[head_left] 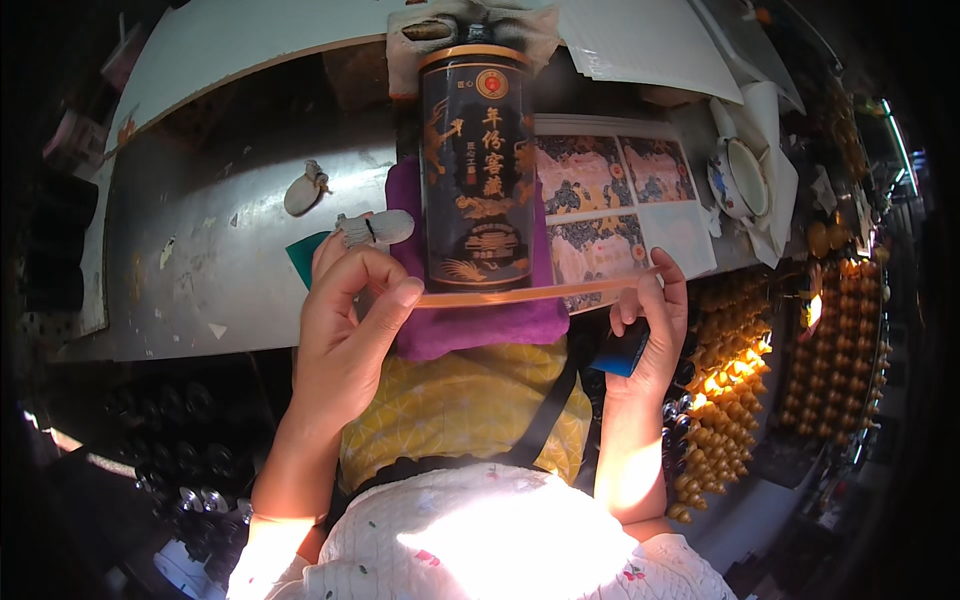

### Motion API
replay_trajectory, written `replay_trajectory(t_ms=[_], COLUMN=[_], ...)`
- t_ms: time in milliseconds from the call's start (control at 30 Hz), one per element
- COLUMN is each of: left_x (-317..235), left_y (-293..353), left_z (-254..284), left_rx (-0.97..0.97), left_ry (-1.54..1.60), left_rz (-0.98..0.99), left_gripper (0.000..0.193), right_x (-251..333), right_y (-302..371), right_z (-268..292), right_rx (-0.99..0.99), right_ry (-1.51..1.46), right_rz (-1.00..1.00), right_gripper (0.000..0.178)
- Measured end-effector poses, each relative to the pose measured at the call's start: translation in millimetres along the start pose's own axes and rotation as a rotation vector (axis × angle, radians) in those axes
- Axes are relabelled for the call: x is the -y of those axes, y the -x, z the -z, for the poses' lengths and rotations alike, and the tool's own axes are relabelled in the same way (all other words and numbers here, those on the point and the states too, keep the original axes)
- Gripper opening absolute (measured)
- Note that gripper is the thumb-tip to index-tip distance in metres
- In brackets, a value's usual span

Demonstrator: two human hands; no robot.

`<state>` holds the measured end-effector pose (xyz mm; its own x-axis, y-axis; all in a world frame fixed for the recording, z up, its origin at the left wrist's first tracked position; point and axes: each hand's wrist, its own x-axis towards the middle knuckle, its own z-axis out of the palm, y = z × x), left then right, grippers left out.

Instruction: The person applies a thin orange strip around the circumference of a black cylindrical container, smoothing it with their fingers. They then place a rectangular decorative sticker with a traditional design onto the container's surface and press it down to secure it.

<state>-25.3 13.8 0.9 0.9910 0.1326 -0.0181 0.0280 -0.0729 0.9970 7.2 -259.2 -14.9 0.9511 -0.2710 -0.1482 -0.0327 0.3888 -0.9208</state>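
A narrow translucent orange strip [560, 291] stretches between my hands, across the near end of a black cylindrical jar with gold decoration [475, 215]. The jar lies on a folded purple cloth [480, 330] at the table edge. My left hand [345, 325] pinches the strip's left end between thumb and finger. Beside its fingers are a white cloth pad tied with dark string [376, 229] and a green flat piece [304, 258]; whether the hand grips them is hidden. My right hand [655, 325] pinches the strip's right end, with a dark blue card [621, 348] against its palm.
Printed decal sheets [600, 200] lie right of the jar, near a white patterned bowl [740, 177]. Another small tied pad [304, 190] rests on the metal tabletop [200, 270]. Racks of gold knobbed pieces [720, 410] stand at the right; dark pieces fill the lower left.
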Motion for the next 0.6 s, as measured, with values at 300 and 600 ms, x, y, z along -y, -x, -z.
replay_trajectory(t_ms=[300,600], left_x=[9.7,13.5], left_y=[1.0,-0.2], left_z=[-4.3,4.6], left_rx=[-0.036,0.001], left_ry=[-0.086,-0.217], left_rz=[-0.079,-0.094], left_gripper=[0.02,0.016], right_x=[-0.7,-1.0], right_y=[-5.2,-7.5], right_z=[3.7,4.9], right_rx=[0.004,-0.063], right_ry=[-0.025,0.014], right_rz=[0.0,0.01], right_gripper=[0.04,0.041])
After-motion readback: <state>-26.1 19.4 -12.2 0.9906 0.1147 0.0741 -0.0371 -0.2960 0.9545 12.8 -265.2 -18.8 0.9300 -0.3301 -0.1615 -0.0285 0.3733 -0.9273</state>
